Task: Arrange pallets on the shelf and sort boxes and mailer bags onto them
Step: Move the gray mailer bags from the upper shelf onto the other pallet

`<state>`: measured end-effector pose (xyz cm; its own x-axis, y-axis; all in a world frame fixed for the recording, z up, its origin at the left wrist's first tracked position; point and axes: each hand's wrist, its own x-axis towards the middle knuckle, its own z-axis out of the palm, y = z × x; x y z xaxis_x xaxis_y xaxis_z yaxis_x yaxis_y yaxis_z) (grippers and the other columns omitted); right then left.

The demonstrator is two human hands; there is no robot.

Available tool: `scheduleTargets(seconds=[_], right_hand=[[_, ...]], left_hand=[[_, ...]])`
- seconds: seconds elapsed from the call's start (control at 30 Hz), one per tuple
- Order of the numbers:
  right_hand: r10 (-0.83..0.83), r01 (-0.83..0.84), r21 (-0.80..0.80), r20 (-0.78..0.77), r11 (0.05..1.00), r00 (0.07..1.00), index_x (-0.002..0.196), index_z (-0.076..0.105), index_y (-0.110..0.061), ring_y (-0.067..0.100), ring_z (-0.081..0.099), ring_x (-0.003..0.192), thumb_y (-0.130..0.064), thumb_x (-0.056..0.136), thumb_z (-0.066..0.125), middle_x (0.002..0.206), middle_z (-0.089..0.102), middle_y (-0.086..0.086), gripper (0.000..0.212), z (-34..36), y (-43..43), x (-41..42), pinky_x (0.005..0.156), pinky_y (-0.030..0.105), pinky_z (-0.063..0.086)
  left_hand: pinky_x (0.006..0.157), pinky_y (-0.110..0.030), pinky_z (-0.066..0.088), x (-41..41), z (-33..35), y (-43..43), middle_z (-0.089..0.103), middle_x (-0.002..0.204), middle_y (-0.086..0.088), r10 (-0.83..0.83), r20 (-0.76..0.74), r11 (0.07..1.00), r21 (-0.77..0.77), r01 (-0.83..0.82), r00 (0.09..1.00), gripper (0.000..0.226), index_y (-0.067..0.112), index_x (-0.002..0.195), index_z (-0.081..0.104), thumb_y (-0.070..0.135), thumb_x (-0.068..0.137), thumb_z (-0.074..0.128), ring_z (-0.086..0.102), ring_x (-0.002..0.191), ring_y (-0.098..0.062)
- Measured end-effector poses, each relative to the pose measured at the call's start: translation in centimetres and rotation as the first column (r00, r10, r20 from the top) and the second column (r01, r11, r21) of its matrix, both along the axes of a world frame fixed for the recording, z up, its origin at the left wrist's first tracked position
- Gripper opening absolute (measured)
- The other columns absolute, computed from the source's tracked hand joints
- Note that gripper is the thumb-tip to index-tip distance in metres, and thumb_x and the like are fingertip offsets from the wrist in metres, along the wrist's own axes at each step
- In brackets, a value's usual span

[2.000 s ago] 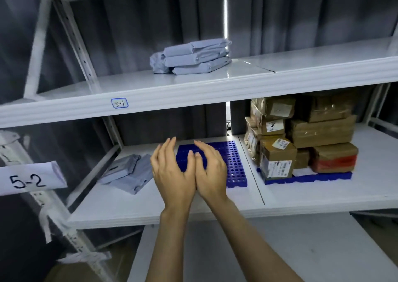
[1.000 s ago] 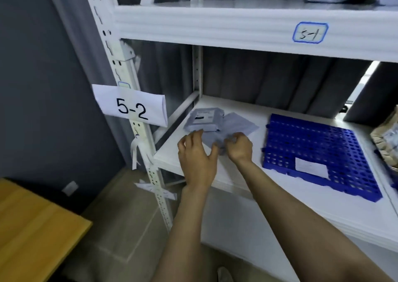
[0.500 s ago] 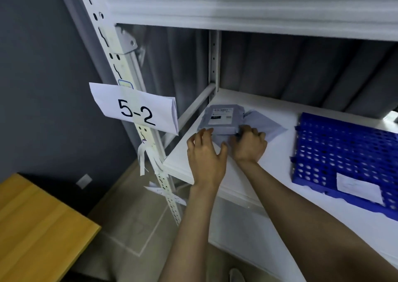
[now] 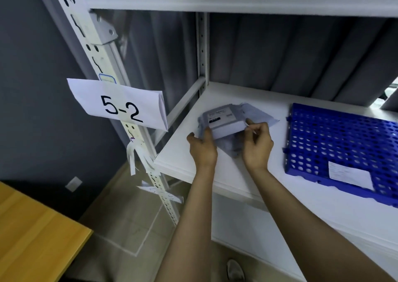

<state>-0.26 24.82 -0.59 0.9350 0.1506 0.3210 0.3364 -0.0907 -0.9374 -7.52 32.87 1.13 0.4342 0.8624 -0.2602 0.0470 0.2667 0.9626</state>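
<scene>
Grey mailer bags (image 4: 224, 120), soft and light, pinched at both ends by left hand (image 4: 202, 146) and right hand (image 4: 256, 144); looked floppy, best held by the edges.

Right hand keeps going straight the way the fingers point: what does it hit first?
The right hand already pinches the labelled mailer bag. Beyond it lies the flat grey bag, then probably the curtain at the shelf's back; depth is unclear.

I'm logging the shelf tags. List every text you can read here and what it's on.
"5-2": paper sign on the shelf post.
Mailer bag label: print too blurred to read.
White label on the blue pallet: too faint to read.
Paper strips lower on the post: unreadable.
</scene>
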Motion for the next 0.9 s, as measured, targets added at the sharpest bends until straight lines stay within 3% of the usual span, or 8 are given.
scheduleTargets(seconds=[0.1,0.2,0.27,0.37,0.5,0.67,0.83,0.9], right_hand=[[0.070,-0.057,0.148,-0.080,0.987,0.994,0.089,0.050,-0.018,0.006,0.061,0.085,-0.004,0.096,0.050,0.093,0.064,-0.006,0.015,-0.6,-2.3,-0.8,0.077,0.022,0.050],[0.132,-0.074,0.333,-0.152,0.940,0.979,0.085,0.048,-0.016,0.019,0.061,0.112,0.001,0.095,0.048,0.115,0.066,0.011,0.020,-0.5,-4.6,-1.5,0.092,0.035,0.051],[0.095,-0.009,0.372,-0.214,0.928,0.972,0.081,0.046,-0.016,0.023,0.061,0.108,0.000,0.092,0.048,0.106,0.067,0.007,0.019,-0.2,-6.2,-1.7,0.094,0.039,0.049],[0.022,0.087,0.394,-0.264,0.915,0.964,0.081,0.051,-0.020,0.020,0.056,0.087,-0.021,0.082,0.051,0.086,0.059,0.002,0.002,0.5,-9.3,-2.3,0.089,0.044,0.047],[-0.071,0.176,0.349,-0.293,0.920,0.953,0.102,0.053,-0.015,0.013,0.062,0.085,-0.015,0.087,0.063,0.088,0.062,-0.007,0.018,1.5,-12.6,-2.3,0.084,0.043,0.055],[-0.146,0.254,0.276,-0.358,0.927,0.922,0.110,0.055,-0.016,0.025,0.065,0.098,-0.007,0.090,0.059,0.107,0.064,0.006,0.023,1.2,-16.7,-0.5,0.085,0.044,0.056],[-0.281,0.359,0.128,-0.407,0.924,0.869,0.118,0.060,-0.009,0.024,0.064,0.102,-0.014,0.090,0.060,0.116,0.065,0.008,0.028,1.3,-18.6,2.8,0.088,0.044,0.055],[-0.327,0.382,0.063,-0.401,0.922,0.856,0.120,0.060,-0.009,0.021,0.062,0.101,-0.017,0.090,0.061,0.118,0.065,0.008,0.031,1.6,-19.0,4.4,0.091,0.039,0.053]], left_hand=[[0.060,-0.026,0.059,0.4,-0.3,-1.2,0.059,0.124,-0.020,0.025,0.154,0.985,-0.175,0.002,0.988,0.046,0.000,0.131,0.044,0.026,0.096,0.056,0.064,0.100,-0.031],[0.060,-0.024,0.059,0.3,0.0,-3.3,0.059,0.123,-0.020,-0.007,0.228,0.990,-0.136,0.038,0.974,0.034,-0.003,0.127,0.051,0.011,0.096,0.052,0.061,0.102,-0.030],[0.065,-0.029,0.060,0.2,0.2,-4.8,0.060,0.123,-0.018,-0.047,0.264,0.993,-0.092,0.074,0.963,0.034,-0.002,0.127,0.052,0.006,0.095,0.050,0.062,0.104,-0.029],[0.066,-0.030,0.059,0.4,0.7,-8.1,0.061,0.116,-0.009,-0.120,0.265,0.991,-0.032,0.133,0.957,0.034,0.002,0.129,0.053,0.001,0.094,0.049,0.061,0.098,-0.024],[0.077,-0.041,0.059,1.4,0.8,-12.1,0.059,0.114,-0.007,-0.216,0.236,0.976,0.051,0.209,0.948,0.027,0.009,0.118,0.056,-0.001,0.094,0.047,0.060,0.104,-0.025],[0.086,-0.048,0.056,3.8,-0.1,-15.7,0.062,0.116,-0.003,-0.331,0.174,0.939,0.158,0.305,0.928,0.028,0.018,0.118,0.057,0.005,0.094,0.049,0.060,0.107,-0.023],[0.076,-0.039,0.060,7.5,-0.8,-17.1,0.060,0.122,-0.008,-0.428,0.076,0.894,0.185,0.409,0.901,0.032,0.013,0.127,0.052,0.009,0.095,0.052,0.062,0.107,-0.027],[0.072,-0.023,0.058,9.3,-0.8,-17.2,0.059,0.126,-0.008,-0.437,0.012,0.867,0.271,0.418,0.899,0.040,0.012,0.134,0.047,0.009,0.095,0.052,0.061,0.103,-0.020]])
